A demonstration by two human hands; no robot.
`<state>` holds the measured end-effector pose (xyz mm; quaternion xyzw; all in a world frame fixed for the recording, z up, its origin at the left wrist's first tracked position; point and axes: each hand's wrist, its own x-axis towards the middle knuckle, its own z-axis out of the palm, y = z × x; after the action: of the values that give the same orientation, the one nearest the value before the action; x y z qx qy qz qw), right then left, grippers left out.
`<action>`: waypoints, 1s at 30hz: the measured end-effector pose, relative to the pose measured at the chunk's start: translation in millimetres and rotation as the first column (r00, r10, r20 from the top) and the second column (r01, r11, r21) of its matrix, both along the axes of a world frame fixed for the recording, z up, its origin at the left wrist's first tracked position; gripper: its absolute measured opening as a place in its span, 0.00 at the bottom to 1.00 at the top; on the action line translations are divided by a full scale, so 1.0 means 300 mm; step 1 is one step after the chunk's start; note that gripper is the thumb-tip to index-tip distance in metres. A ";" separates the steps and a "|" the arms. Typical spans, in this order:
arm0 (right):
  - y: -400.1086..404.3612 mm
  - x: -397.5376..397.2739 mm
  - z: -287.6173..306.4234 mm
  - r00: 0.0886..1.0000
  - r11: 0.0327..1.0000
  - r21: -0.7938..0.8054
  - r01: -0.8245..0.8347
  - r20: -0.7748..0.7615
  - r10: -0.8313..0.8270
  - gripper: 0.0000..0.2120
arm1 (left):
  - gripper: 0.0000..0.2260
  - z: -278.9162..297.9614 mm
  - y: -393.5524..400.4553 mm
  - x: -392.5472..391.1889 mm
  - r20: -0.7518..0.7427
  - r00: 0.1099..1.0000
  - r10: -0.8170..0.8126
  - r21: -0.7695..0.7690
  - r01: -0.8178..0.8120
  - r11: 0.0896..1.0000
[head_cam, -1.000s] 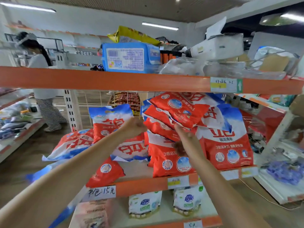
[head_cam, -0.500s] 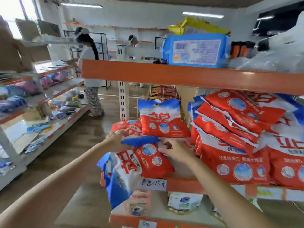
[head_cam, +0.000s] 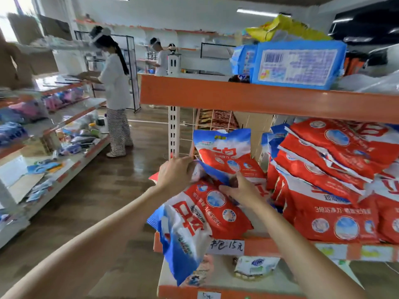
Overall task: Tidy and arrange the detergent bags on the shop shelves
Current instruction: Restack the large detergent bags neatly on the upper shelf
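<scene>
Both hands (head_cam: 176,172) (head_cam: 239,189) (fingers curled) on detergent bag (head_cam: 212,175)

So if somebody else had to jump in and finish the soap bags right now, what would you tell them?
Left hand: grips the edge of a detergent bag lying at the left end of the middle shelf.
Right hand: fingers on the same small heap; whether it grips anything is hard to tell.
Bags: one stands upright at the back. One droops over the shelf's front edge, above the handwritten price tag. A slanting, untidy stack fills the right side.
Done: very little looks tidy.
Left: pull the drooping bag back, stand the left ones up, straighten the stack.
</scene>
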<state>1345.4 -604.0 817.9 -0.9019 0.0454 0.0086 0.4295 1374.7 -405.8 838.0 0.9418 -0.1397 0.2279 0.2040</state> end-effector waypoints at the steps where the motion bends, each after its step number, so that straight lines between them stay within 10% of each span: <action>1: 0.001 -0.021 0.008 1.000 0.988 0.153 0.003 -0.003 -0.003 0.17 | 0.12 0.022 -0.023 -0.005 0.037 0.997 -0.073 -0.069 0.076 0.995; 4: -0.009 -0.076 0.025 0.991 0.656 0.750 0.088 -0.129 0.015 0.21 | 0.10 0.059 -0.084 -0.038 0.070 0.953 -0.295 -0.180 0.303 0.936; 7: -0.032 -0.085 0.054 0.980 0.441 0.883 0.161 -0.197 0.036 0.16 | 0.10 -0.005 -0.153 -0.102 0.009 0.880 -0.475 -0.089 0.474 0.876; 9: -0.023 -0.075 0.063 0.976 0.571 0.801 0.179 -0.220 0.002 0.08 | 0.10 -0.050 -0.169 -0.136 -0.079 0.820 -0.567 -0.025 0.567 0.823; 12: -0.023 -0.056 0.066 0.979 0.748 0.647 0.151 -0.204 -0.021 0.23 | 0.11 -0.041 -0.150 -0.150 -0.128 0.765 -0.631 -0.020 0.635 0.773; 18: -0.123 -0.042 0.090 0.988 0.870 0.478 0.120 -0.141 -0.059 0.25 | 0.12 0.133 -0.108 -0.120 -0.240 0.735 -0.635 -0.099 0.632 0.769; 22: -0.199 -0.094 0.083 0.984 0.920 0.365 0.142 -0.155 -0.090 0.23 | 0.15 0.081 -0.055 0.082 -0.253 0.925 -0.284 -0.030 0.286 0.958; 24: -0.239 -0.125 0.087 0.990 0.956 0.271 0.110 -0.114 -0.082 0.22 | 0.27 0.006 -0.041 0.147 -0.463 0.880 -0.100 0.060 0.144 0.988; 27: -0.304 -0.156 0.096 0.998 0.991 -0.132 -0.015 -0.068 0.006 0.21 | 0.38 -0.076 -0.081 0.164 -0.656 0.732 -0.182 -0.048 0.201 0.978; 30: -0.324 -0.150 0.101 0.984 0.829 -0.532 -0.172 -0.139 0.115 0.17 | 0.38 -0.101 -0.108 0.184 -0.518 0.853 -0.058 0.150 0.157 0.976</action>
<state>1300.3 -701.1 848.1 -0.9856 -0.0002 0.0735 0.1525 1429.9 -438.0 807.6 0.9739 -0.1541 -0.0558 0.1570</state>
